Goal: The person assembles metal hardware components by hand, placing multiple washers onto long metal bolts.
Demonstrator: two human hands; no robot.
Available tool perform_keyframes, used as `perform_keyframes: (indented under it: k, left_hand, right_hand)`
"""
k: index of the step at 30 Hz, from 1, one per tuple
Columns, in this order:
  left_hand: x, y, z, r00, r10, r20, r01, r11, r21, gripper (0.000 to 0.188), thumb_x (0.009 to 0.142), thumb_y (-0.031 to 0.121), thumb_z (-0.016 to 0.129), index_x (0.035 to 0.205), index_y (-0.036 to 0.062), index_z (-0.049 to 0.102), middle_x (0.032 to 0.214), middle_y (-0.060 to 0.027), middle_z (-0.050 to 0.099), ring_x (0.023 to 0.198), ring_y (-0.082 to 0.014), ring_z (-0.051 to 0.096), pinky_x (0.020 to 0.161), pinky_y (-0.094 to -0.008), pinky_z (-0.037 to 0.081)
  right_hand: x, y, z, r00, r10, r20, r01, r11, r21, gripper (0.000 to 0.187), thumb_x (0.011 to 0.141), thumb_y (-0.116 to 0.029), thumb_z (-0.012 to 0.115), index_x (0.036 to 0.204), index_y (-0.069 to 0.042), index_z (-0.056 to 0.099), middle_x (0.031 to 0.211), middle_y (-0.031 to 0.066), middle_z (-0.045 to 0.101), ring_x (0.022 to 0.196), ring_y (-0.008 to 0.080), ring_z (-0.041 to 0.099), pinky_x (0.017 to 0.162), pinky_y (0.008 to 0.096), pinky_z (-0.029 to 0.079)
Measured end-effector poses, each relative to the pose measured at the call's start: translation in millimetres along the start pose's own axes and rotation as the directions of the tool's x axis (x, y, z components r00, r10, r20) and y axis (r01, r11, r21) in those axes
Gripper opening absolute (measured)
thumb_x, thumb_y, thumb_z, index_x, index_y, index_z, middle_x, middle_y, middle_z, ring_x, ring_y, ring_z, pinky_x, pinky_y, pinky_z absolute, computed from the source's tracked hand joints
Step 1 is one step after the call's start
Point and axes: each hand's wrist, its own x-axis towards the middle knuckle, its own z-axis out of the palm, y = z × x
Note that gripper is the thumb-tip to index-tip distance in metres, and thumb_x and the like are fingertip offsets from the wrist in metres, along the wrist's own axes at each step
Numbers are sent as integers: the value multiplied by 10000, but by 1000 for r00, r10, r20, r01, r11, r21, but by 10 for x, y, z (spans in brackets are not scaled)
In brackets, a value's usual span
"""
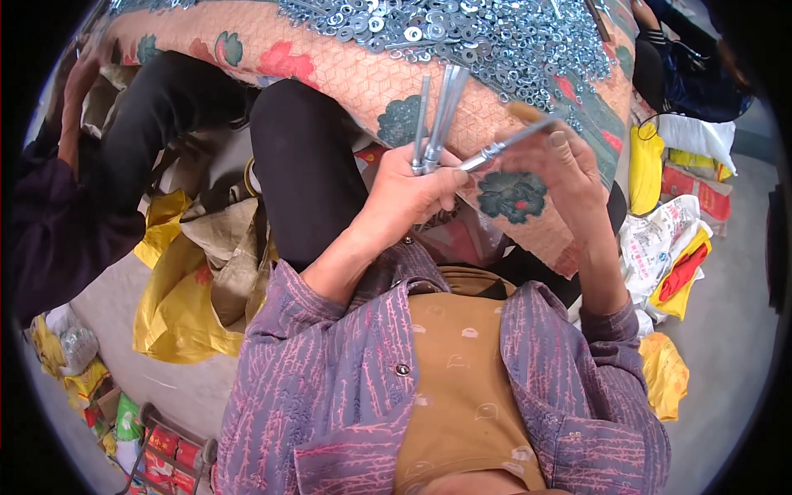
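Holding several upright bolts [446, 117] over the cloth's [355, 82] near edge, your left hand [404, 194] closes its fingers around their lower ends, its thumb against a tilted bolt [497, 152]. Your right hand [575, 175] blurs at that bolt's far end; whether its fingers grip cannot be told. Washers [412, 33] lie beyond.

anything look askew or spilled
Nothing looks damaged. At the left hand, one silver metal bolt slants away from the upright bunch. Loose silver metal washers lie heaped on the pink flower-patterned cloth; whether spilled is unclear. A crumpled yellow plastic sack slumps untidily on the grey floor.
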Motion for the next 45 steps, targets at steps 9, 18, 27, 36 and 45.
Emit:
perform_keyframes:
  k: [9,18,27,36,45]
  left_hand:
    - [6,-10,-33,999,-53,-5,53,998,-36,114,830,75,683,902,14,618,575,-40,570,368,-39,376,334,-182,227]
    - [-28,-61,9,1000,-15,-1,15,997,71,139,823,132,695,871,27,617,602,-16,575,462,-57,475,408,-208,336]
    - [-56,-185,-71,940,339,42,-318,822,472,247,811,106,721,1001,12,593,688,-10,558,646,-62,528,558,-264,446]
    - [-40,-124,-43,987,134,91,-155,945,288,307,890,125,635,1178,45,563,678,63,516,509,-1,392,449,-168,282]
    - [-42,-48,22,950,309,-34,-293,928,230,334,907,123,586,1215,13,521,708,13,552,477,-7,392,430,-160,284]
  right_hand:
    - [-57,56,-6,999,24,-29,-21,997,71,527,1007,-367,379,1288,73,451,1064,175,654,928,235,661,781,331,537]
    - [-118,64,159,983,75,-170,-77,997,-9,231,919,-122,564,1101,13,609,833,74,663,690,127,629,608,226,502]
    - [-315,193,288,953,192,-236,-195,981,14,161,883,-126,608,978,1,638,755,9,624,620,36,538,552,191,438]
    - [60,-36,-93,947,-253,-196,50,721,-691,211,792,-171,676,934,-17,651,801,50,622,691,140,601,621,277,482]
    - [375,136,-287,861,-506,-54,28,152,-988,118,805,-136,639,899,-66,628,801,108,573,739,292,602,657,390,486]
